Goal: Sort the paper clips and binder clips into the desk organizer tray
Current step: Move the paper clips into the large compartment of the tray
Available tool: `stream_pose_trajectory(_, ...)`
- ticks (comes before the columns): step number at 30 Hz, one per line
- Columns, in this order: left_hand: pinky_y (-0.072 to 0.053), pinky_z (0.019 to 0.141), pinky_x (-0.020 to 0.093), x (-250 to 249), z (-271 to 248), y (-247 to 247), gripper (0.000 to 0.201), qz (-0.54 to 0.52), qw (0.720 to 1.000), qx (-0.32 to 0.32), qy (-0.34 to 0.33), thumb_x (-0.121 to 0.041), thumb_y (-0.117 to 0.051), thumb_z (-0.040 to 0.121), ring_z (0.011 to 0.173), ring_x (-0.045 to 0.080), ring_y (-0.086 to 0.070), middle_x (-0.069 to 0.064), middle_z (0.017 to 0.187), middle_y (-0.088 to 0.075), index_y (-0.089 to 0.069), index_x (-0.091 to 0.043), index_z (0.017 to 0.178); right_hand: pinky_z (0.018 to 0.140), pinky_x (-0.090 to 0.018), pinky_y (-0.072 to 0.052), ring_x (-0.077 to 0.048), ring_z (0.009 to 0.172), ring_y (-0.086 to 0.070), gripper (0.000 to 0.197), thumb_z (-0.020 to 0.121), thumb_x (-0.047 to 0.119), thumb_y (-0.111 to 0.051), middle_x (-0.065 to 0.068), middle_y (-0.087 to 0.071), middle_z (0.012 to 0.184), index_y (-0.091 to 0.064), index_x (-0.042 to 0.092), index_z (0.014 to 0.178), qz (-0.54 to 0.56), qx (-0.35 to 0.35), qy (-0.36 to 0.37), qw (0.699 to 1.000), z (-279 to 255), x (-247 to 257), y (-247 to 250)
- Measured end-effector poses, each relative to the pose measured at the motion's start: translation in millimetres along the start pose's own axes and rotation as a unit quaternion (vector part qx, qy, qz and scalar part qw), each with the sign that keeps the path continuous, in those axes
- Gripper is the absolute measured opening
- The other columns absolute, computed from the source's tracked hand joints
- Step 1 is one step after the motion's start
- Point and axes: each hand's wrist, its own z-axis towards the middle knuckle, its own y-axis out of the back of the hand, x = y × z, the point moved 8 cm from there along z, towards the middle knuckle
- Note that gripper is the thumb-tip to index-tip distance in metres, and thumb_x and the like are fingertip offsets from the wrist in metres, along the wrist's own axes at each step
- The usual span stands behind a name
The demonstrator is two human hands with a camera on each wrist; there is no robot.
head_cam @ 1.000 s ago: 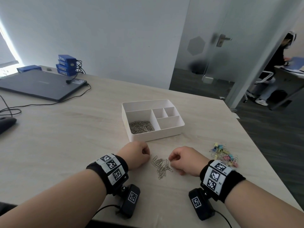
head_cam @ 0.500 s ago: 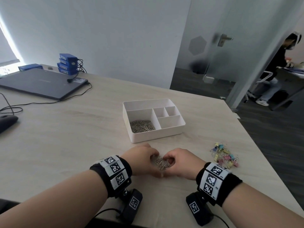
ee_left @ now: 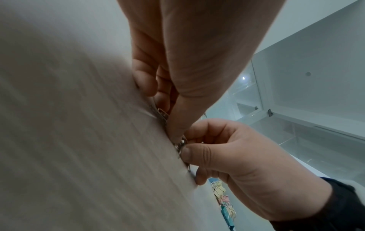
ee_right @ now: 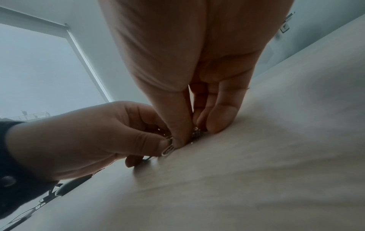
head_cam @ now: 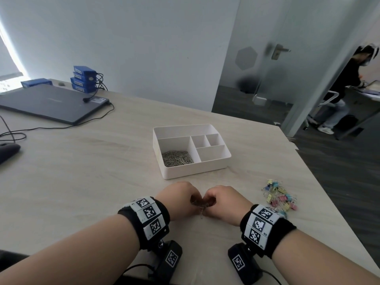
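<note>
We see the loose clips bunched on the desk before the tray, pinched between our left hand and right hand, fingers curled round them. Binder clips lie right.

wall: pale grey; door: frosted glass; floor: dark; desk: light wood
</note>
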Motion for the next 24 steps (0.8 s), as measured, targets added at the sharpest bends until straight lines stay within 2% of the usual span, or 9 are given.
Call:
stream_pose_trajectory(2, -0.053, 0.078, 0.029, 0, 2, 1, 0.027, -0.005, 1.0, 0.003, 0.01, -0.045, -0.066, 0.082, 0.087, 0.019, -0.065, -0.002, 0.094, -0.071, -0.078, -0.03, 0.1, 0.068, -0.021, -0.044, -0.014, 0.087, -0.064, 0.017, 0.077, 0.025, -0.076, 0.006, -0.067, 0.087, -0.074, 0.02, 0.093, 0.006, 0.003, -0.006, 1.0, 1, -1, 0)
stream_pose_trajectory(6, -0.051, 0.076, 0.026, 1, 5, 1, 0.023, 0.005, 1.0, 0.01, 0.023, -0.04, -0.065, 0.083, 0.088, 0.018, -0.066, -0.004, 0.097, -0.072, -0.078, -0.03, 0.1, 0.058, -0.016, -0.041, -0.007, 0.071, -0.059, 0.007, 0.078, 0.022, -0.074, 0.008, -0.065, 0.076, -0.069, 0.028, 0.08, 0.022, 0.006, -0.012, 1.0, 4, -3, -1)
stream_pose_trajectory(9, -0.052, 0.076, 0.027, -2, 9, 2, 0.022, 0.023, 0.999, 0.022, 0.03, -0.038, -0.064, 0.084, 0.09, 0.021, -0.067, -0.003, 0.097, -0.073, -0.077, -0.026, 0.098, 0.055, -0.019, -0.043, -0.01, 0.063, -0.059, 0.014, 0.079, 0.018, -0.069, 0.005, -0.065, 0.073, -0.064, 0.03, 0.073, 0.029, 0.015, -0.02, 0.999, 8, -4, -1)
stream_pose_trajectory(12, -0.057, 0.076, 0.031, -6, 13, 6, 0.021, 0.043, 0.997, 0.05, 0.035, -0.032, -0.065, 0.083, 0.085, 0.024, -0.068, 0.001, 0.095, -0.074, -0.077, -0.022, 0.098, 0.056, -0.017, -0.042, -0.013, 0.068, -0.06, 0.019, 0.078, 0.016, -0.066, 0.005, -0.064, 0.074, -0.06, 0.032, 0.07, 0.01, 0.022, -0.02, 1.0, 10, -4, -1)
stream_pose_trajectory(15, -0.056, 0.07, 0.027, -7, 17, 7, 0.02, 0.039, 0.996, 0.073, 0.036, -0.025, -0.066, 0.081, 0.076, 0.021, -0.068, 0.001, 0.091, -0.075, -0.077, -0.022, 0.098, 0.056, -0.019, -0.044, -0.016, 0.071, -0.063, 0.026, 0.077, 0.016, -0.065, 0.002, -0.068, 0.08, -0.057, 0.037, 0.065, 0.016, 0.026, -0.022, 0.999, 11, -5, 0)
stream_pose_trajectory(18, -0.053, 0.059, 0.022, -3, 18, 7, 0.018, -0.004, 0.996, 0.078, 0.049, -0.022, -0.064, 0.081, 0.062, 0.015, -0.067, -0.008, 0.078, -0.071, -0.077, -0.024, 0.093, 0.06, -0.025, -0.051, -0.013, 0.068, -0.066, 0.017, 0.077, 0.015, -0.065, -0.001, -0.074, 0.082, -0.067, 0.032, 0.073, 0.05, 0.027, -0.028, 0.998, 10, -7, 3)
stream_pose_trajectory(21, -0.054, 0.053, 0.02, 4, 19, 9, 0.017, -0.052, 0.994, 0.079, 0.058, -0.02, -0.063, 0.081, 0.049, 0.009, -0.063, -0.01, 0.077, -0.072, -0.077, -0.023, 0.09, 0.058, -0.02, -0.05, 0.003, 0.054, -0.058, 0.012, 0.079, 0.015, -0.069, 0.004, -0.071, 0.076, -0.075, 0.024, 0.084, 0.11, 0.019, -0.04, 0.993, 8, -15, 4)
stream_pose_trajectory(23, -0.056, 0.051, 0.023, 7, 20, 12, 0.016, -0.08, 0.991, 0.089, 0.059, -0.019, -0.064, 0.081, 0.053, 0.015, -0.066, -0.004, 0.082, -0.075, -0.078, -0.023, 0.089, 0.055, -0.02, -0.049, 0.002, 0.05, -0.056, 0.008, 0.081, 0.016, -0.071, 0.005, -0.07, 0.073, -0.075, 0.021, 0.084, 0.148, 0.007, -0.052, 0.988, 8, -21, 7)
stream_pose_trajectory(24, -0.058, 0.052, 0.025, 8, 20, 16, 0.015, -0.094, 0.99, 0.09, 0.06, -0.018, -0.066, 0.081, 0.055, 0.016, -0.066, -0.003, 0.08, -0.074, -0.078, -0.023, 0.089, 0.054, -0.023, -0.051, -0.004, 0.051, -0.058, 0.006, 0.081, 0.016, -0.072, 0.003, -0.071, 0.073, -0.075, 0.02, 0.083, 0.166, 0.001, -0.059, 0.984, 8, -24, 9)
